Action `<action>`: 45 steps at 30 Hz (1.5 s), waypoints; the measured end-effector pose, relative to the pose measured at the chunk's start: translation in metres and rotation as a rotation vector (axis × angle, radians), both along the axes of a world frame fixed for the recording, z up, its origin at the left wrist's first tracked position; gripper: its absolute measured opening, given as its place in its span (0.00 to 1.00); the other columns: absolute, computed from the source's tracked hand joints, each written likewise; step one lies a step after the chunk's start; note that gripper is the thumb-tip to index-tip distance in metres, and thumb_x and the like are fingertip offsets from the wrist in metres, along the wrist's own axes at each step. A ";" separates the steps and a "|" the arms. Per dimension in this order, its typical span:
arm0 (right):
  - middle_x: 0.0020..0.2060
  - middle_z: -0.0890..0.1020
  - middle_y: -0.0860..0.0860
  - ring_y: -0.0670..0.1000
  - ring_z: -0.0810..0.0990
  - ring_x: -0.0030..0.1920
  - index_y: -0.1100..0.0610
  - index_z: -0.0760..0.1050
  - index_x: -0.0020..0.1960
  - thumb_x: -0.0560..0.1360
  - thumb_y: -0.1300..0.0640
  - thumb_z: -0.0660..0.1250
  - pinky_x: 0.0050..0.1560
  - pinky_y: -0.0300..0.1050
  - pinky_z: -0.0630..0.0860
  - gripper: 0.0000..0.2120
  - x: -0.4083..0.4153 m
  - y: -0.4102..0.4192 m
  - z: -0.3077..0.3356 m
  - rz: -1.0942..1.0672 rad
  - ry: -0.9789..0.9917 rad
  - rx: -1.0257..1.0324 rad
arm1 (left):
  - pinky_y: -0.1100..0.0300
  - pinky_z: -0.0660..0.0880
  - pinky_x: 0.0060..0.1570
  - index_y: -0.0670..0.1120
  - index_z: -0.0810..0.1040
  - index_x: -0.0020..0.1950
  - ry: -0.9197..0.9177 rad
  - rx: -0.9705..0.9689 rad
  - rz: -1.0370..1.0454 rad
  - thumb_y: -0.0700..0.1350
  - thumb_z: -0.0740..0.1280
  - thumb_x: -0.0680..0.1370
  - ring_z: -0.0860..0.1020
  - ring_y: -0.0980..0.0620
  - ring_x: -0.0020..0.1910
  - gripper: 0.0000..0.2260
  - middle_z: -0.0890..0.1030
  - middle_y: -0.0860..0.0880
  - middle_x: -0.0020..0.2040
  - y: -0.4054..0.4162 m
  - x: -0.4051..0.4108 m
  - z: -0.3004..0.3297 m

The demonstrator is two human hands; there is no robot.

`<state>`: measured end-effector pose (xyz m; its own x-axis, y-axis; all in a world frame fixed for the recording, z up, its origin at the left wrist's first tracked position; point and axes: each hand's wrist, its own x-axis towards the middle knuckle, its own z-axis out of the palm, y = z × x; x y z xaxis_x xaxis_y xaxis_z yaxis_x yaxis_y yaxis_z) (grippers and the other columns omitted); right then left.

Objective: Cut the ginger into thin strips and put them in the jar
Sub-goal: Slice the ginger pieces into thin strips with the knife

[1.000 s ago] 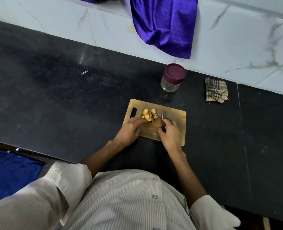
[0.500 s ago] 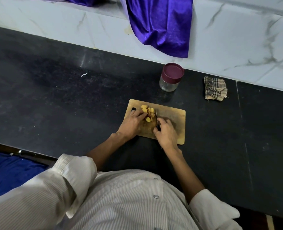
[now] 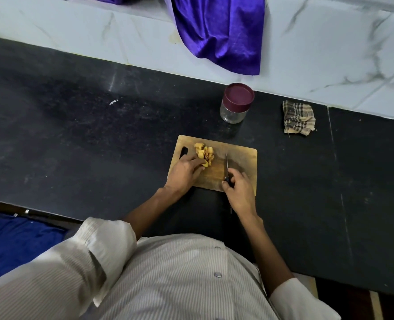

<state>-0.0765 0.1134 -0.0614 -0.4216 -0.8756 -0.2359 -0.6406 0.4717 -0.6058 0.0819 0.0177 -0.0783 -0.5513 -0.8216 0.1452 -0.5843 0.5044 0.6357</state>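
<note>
The ginger [image 3: 204, 154] sits as a small heap of yellow slices at frame centre, on the upper-left part of the wooden cutting board [image 3: 242, 158], w/ the left hand [image 3: 185, 173] resting fingertips against its near edge, fingers fairly straight, gripping nothing. The right hand [image 3: 238, 190] is curled round the knife [image 3: 227, 166] handle, blade just right of the heap & apart from it. Slicing looks partly done, strips not clearly made yet; the jar [image 3: 235, 103], above the board, is lidded, seemingly empty, so transfer is left.

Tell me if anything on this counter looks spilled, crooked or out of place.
Nothing spilled. The jar still has its lid on, though ginger must go in. The cutting board sits slightly askew on the counter.
</note>
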 end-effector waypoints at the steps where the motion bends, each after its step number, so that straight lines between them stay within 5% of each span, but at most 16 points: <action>1: 0.60 0.75 0.54 0.51 0.77 0.57 0.53 0.70 0.72 0.79 0.56 0.67 0.55 0.45 0.73 0.22 -0.001 0.002 0.001 -0.003 -0.010 0.000 | 0.54 0.75 0.53 0.43 0.81 0.58 -0.019 -0.002 0.010 0.41 0.67 0.78 0.76 0.48 0.52 0.10 0.77 0.45 0.56 -0.001 -0.003 -0.002; 14: 0.59 0.77 0.56 0.53 0.77 0.59 0.53 0.70 0.72 0.79 0.57 0.67 0.55 0.50 0.76 0.22 -0.023 0.019 0.007 0.011 -0.076 0.006 | 0.48 0.78 0.41 0.42 0.82 0.55 -0.087 -0.067 0.044 0.42 0.65 0.79 0.79 0.44 0.44 0.09 0.76 0.43 0.54 -0.001 -0.012 -0.005; 24: 0.49 0.75 0.49 0.46 0.74 0.48 0.54 0.73 0.70 0.78 0.58 0.68 0.50 0.41 0.72 0.21 -0.042 0.017 0.003 0.012 -0.148 -0.054 | 0.70 0.71 0.45 0.42 0.81 0.55 0.147 0.032 0.188 0.40 0.66 0.79 0.76 0.56 0.43 0.07 0.80 0.48 0.49 0.014 -0.023 0.012; 31: 0.58 0.79 0.50 0.44 0.76 0.52 0.53 0.70 0.71 0.82 0.57 0.62 0.54 0.40 0.68 0.18 -0.061 0.023 0.008 -0.084 -0.405 -0.008 | 0.75 0.72 0.48 0.43 0.80 0.56 0.088 0.076 0.072 0.39 0.66 0.78 0.77 0.59 0.47 0.07 0.81 0.49 0.52 0.027 -0.055 0.017; 37: 0.62 0.77 0.51 0.48 0.76 0.57 0.53 0.68 0.72 0.83 0.56 0.61 0.56 0.44 0.73 0.18 -0.078 0.024 0.004 -0.065 -0.408 0.033 | 0.56 0.77 0.50 0.44 0.81 0.55 -0.008 -0.084 -0.002 0.39 0.66 0.78 0.79 0.51 0.50 0.08 0.80 0.47 0.54 0.017 -0.085 0.012; 45: 0.65 0.76 0.53 0.49 0.76 0.58 0.52 0.66 0.74 0.83 0.54 0.60 0.56 0.44 0.72 0.20 -0.077 0.023 0.000 -0.083 -0.414 0.039 | 0.51 0.80 0.42 0.43 0.81 0.55 -0.190 -0.183 -0.097 0.38 0.64 0.78 0.81 0.46 0.46 0.09 0.79 0.44 0.56 0.003 -0.096 0.009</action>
